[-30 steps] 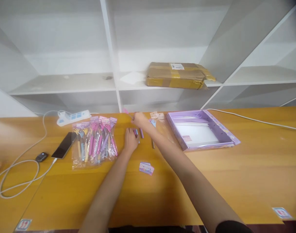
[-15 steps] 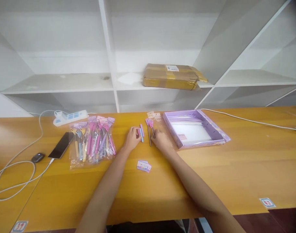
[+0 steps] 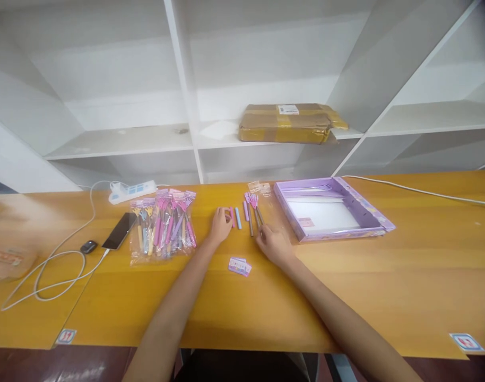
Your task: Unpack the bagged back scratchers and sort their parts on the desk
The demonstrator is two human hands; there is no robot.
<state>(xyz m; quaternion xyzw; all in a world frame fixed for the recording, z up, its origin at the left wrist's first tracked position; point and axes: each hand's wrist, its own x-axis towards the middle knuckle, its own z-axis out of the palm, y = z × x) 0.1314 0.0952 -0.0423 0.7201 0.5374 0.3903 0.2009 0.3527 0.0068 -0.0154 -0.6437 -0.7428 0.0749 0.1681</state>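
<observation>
My left hand [image 3: 221, 225] has its fingers curled at a short pink handle tube [image 3: 232, 217], which stays partly behind the fingertips. Beside it on the table lies a light blue tube [image 3: 237, 218], with a purple tube [image 3: 245, 211] further right. My right hand [image 3: 275, 242] is closed on the lower metal rod of a pink hand-shaped back scratcher [image 3: 254, 202]; its lower end is hidden by the fingers. Left of that rod lies a second back scratcher [image 3: 250, 222] with a bare metal rod. Small printed cards [image 3: 239, 266] rest nearer me.
Bagged back scratchers [image 3: 169, 228] lie to the left, near a phone [image 3: 120, 231], a cable, a black gadget [image 3: 88, 246] and a power strip [image 3: 132, 192]. An open purple box [image 3: 292, 232] sits right, beside clear bags [image 3: 259, 187]. A taped parcel [image 3: 284, 124] occupies the shelf.
The blue and purple tubes now lie separated, where the three tubes were close together. My right hand has drawn slightly nearer me along the rod. The camera view has shifted.
</observation>
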